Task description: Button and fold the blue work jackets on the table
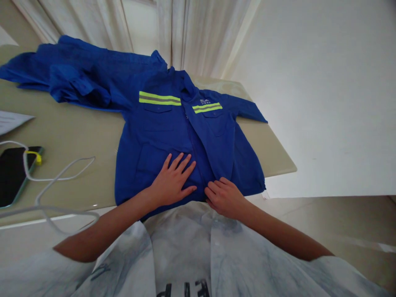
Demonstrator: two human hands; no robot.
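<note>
A blue work jacket lies front side up, its collar toward the back, with yellow and grey reflective strips across the chest. One sleeve reaches out to the right; to the left is a bunched heap of blue cloth. My left hand rests flat on the lower front of the jacket, fingers spread. With curled fingers, my right hand pinches the jacket's front edge near the hem, close to the zip line. Part of the hem is hidden by my hands and my shirt.
The jacket lies on a beige table. At the left are a dark phone, a white cable with a yellow part, and a sheet of paper. Curtains hang behind; a white wall stands right.
</note>
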